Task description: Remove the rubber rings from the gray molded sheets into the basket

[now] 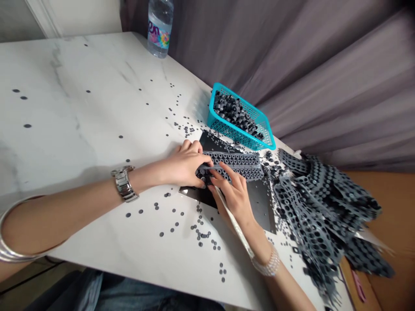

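Note:
A grey rubber sheet (244,162) with rows of round, ring-shaped pieces lies on a dark flat board (264,209). My left hand (189,166) grips the sheet's left end, thumb and fingers closed around its edge. Close beside it, my right hand (233,194) bends over the same end of the sheet, its fingertips touching the rings there. A long, thin white stick-like tool (238,231) runs from the fingers of my right hand back along the wrist; its tip is hidden. Small dark discs (202,235) are scattered around the board.
Behind the board stands a turquoise basket (240,134) filled with short dark tubular pieces. Punched grey sheets (324,216) are heaped at the right. A water bottle (159,30) stands at the table's far edge, beside a grey curtain (292,56). More discs dot the white marbled table (97,112).

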Demonstrator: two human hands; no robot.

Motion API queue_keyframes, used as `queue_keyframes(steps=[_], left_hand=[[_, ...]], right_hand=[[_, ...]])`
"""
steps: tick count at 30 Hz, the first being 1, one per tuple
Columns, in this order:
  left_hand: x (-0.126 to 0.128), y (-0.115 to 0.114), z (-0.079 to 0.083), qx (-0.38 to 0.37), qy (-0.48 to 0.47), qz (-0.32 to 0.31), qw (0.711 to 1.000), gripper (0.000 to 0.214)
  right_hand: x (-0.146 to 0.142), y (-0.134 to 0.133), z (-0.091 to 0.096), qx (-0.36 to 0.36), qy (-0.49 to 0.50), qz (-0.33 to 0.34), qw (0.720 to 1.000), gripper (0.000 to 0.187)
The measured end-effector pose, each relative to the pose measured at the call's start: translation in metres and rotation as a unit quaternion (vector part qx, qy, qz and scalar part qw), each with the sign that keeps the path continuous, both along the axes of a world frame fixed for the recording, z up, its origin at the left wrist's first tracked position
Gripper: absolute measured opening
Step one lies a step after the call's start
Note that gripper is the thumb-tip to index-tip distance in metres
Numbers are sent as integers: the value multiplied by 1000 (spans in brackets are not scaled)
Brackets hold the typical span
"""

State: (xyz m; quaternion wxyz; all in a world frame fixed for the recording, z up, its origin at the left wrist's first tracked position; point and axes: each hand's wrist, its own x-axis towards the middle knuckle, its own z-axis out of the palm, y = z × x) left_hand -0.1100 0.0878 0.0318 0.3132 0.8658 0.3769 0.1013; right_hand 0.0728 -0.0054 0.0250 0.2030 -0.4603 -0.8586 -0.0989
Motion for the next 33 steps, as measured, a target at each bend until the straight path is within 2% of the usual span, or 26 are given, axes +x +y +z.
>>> queue_keyframes(steps=[6, 13, 15, 18, 21, 23, 27, 30, 33], left_hand=[[0, -1, -6, 17, -13, 3, 1000, 50], [0, -3, -4, 32, 2, 0, 999, 49], [-1, -4, -3, 36, 11, -1, 999, 48], [-1, -5, -2, 39, 17, -6, 999, 48], [-2, -5, -2, 36, 15, -11, 999, 51], [-1, -4, -3, 33, 12, -12, 999, 52], [-1, -4, -3, 28, 5, -13, 999, 52], [0, -4, -4, 27, 3, -12, 1000, 52], [0, -4, -6, 29, -1, -11, 1000, 51]], right_hand=[[2, 0, 1, -6, -27, 9, 1000, 10], [-1, 3, -2, 17, -70, 21, 997, 10], [-3, 4, -5, 19, -74, -7, 997, 15], [-1, 7, -6, 20, -55, -85, 995, 21], [11, 10, -2, 30, -22, -150, 988, 19], [19, 8, 1, 39, 4, -164, 986, 16], [20, -7, 1, 30, 33, -110, 993, 13], [9, -20, -5, 13, 29, -44, 999, 14], [0, -25, -7, 4, 18, -8, 1000, 17]])
